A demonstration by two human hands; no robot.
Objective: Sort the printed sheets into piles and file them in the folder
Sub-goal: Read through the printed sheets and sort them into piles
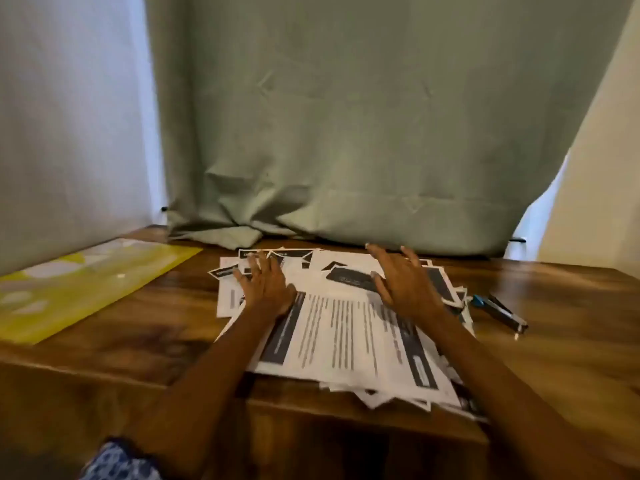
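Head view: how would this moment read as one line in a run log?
left hand open on sheets | right hand open over sheets | sheets unsorted | folder left on table

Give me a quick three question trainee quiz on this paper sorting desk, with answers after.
1. True or false: the yellow folder lies left of the heap of printed sheets.
2. Which hand is nearer the stapler? A left hand, B right hand.
3. Fill in: the fingers of both hands are ____ over the sheets.

Key: 1 true; 2 B; 3 spread.
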